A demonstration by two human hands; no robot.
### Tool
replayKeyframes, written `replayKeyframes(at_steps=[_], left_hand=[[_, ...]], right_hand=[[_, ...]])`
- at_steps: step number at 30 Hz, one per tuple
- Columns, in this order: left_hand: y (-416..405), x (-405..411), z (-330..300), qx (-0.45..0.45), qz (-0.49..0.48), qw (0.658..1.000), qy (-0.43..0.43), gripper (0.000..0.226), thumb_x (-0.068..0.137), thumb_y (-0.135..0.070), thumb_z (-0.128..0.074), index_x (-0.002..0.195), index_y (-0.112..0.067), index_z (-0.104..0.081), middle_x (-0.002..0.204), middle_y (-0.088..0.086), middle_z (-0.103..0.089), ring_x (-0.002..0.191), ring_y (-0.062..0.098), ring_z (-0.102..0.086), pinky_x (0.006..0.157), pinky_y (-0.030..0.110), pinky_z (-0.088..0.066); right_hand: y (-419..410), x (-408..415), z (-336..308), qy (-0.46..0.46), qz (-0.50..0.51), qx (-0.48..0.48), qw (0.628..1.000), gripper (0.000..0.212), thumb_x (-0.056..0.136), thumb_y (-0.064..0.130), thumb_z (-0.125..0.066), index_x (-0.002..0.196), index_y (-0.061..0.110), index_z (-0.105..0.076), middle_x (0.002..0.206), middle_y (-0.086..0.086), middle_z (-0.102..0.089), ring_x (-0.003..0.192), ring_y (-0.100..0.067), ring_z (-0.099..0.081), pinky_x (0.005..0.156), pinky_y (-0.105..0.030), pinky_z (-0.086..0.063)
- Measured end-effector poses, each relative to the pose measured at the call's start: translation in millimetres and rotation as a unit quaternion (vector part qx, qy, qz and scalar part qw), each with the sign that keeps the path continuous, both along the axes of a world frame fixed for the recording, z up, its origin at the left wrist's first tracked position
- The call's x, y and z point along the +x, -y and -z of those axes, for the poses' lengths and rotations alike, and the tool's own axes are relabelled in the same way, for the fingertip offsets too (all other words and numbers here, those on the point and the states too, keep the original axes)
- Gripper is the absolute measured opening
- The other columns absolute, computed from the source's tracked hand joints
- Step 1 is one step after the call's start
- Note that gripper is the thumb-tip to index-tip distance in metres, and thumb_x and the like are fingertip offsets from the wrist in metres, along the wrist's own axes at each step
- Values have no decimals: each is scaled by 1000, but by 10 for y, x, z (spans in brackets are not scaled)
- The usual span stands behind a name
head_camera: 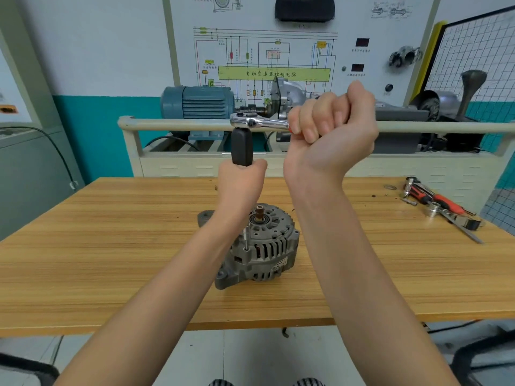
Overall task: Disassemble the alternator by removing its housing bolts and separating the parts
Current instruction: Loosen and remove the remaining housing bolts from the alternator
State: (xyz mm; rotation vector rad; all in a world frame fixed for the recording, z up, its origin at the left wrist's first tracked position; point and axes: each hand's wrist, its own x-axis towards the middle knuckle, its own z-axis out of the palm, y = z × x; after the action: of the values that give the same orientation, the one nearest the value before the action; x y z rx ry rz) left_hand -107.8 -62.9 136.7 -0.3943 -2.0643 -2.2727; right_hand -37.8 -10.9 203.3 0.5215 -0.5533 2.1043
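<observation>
Well, left to right, as it stands from where I am watching:

Left hand [242, 181]: raised above the bench, fingers curled round the lower end of a black socket [241, 147] that stands upright, held well clear of the table.

Ratchet wrench [257, 123]: chrome head seated on top of the socket, shaft running level to the right, a sliver of red grip showing at the fist.

Alternator [260, 247]: resting on the wooden table [111, 246], directly below both hands and apart from them, shaft end up, vented grey housing facing me; 1 long housing bolt [245, 236] stands partly out of its left side.

Right hand [333, 122]: clenched tight round the ratchet handle, wrist bent, thumb uppermost.

Loose tools [443, 207]: red-handled pieces, a small chrome socket and a washer, at the table's far right corner, well apart from the alternator.

Behind: a blue electric motor [198, 103] on a training stand, under a wiring diagram board [264, 51].
</observation>
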Motion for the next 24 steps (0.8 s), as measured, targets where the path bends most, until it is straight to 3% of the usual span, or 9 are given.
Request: replayKeyframes(at_steps=[2, 4, 6, 8, 11, 15, 19, 22, 24], left_hand=[[50, -12, 4, -5, 33, 999, -15, 30, 83, -4, -57, 63, -17, -39, 51, -2, -32, 41, 12, -27, 43, 22, -23], [165, -51, -19, -13, 179, 983, -39, 41, 85, -3, -59, 54, -20, -38, 45, -6, -31, 37, 9, -24, 41, 22, -20], [282, -104, -67, -8, 347, 937, -45, 47, 86, -7, -59, 47, -22, -38, 41, -8, -31, 35, 8, -25, 40, 21, -18], [336, -125, -94, -6, 431, 902, -33, 46, 83, -11, -57, 42, -20, -38, 38, -8, -32, 33, 7, -26, 39, 21, -17], [277, -92, -88, -21, 392, 919, -24, 54, 87, -11, -57, 40, -23, -36, 35, -9, -28, 30, 6, -21, 35, 18, -15], [109, -59, -53, -1, 158, 987, 20, 39, 92, -10, -56, 59, -18, -37, 39, -7, -31, 31, 8, -24, 34, 17, -21], [26, -1, -13, -7, 22, 1000, -6, 22, 85, -8, -58, 70, -13, -43, 53, -1, -34, 42, 11, -29, 38, 19, -26], [166, -63, -19, -19, 169, 984, -51, 37, 86, -7, -61, 56, -19, -43, 45, -6, -34, 38, 9, -28, 39, 20, -24], [271, -112, -53, -7, 342, 938, -61, 46, 86, -9, -60, 46, -22, -40, 42, -7, -32, 37, 9, -26, 41, 21, -19]], right_hand=[[3, 13, -23, -2, 6, 12, 1000, 54, 98, 7, -36, 45, 20, -28, 38, 4, -20, 32, -11, -18, 41, -24, -22], [-110, -5, -77, 20, -41, -1, 999, 56, 97, 9, -36, 43, 19, -27, 38, 5, -19, 32, -11, -17, 39, -22, -21], [-249, -63, -121, 52, -121, -27, 991, 57, 96, 10, -35, 40, 19, -28, 36, 6, -19, 30, -10, -16, 37, -20, -19], [-341, -133, -129, 67, -206, -61, 974, 56, 95, 11, -35, 40, 18, -28, 34, 7, -20, 28, -9, -17, 36, -17, -17], [-375, -171, -91, 56, -236, -98, 965, 53, 94, 10, -36, 42, 18, -27, 35, 7, -20, 27, -9, -17, 35, -17, -17], [-231, -86, -28, 25, -111, -62, 992, 54, 96, 11, -35, 43, 19, -28, 38, 6, -19, 32, -10, -16, 38, -22, -19], [-21, -15, -16, -7, -16, 8, 1000, 59, 98, 9, -35, 40, 21, -30, 38, 5, -20, 33, -11, -18, 40, -23, -21], [-152, -41, -101, 28, -69, -3, 997, 58, 96, 9, -35, 39, 20, -29, 37, 6, -20, 32, -10, -17, 38, -21, -21], [-288, -88, -141, 61, -153, -32, 986, 57, 95, 10, -35, 40, 19, -28, 36, 6, -20, 30, -10, -16, 36, -19, -19]])
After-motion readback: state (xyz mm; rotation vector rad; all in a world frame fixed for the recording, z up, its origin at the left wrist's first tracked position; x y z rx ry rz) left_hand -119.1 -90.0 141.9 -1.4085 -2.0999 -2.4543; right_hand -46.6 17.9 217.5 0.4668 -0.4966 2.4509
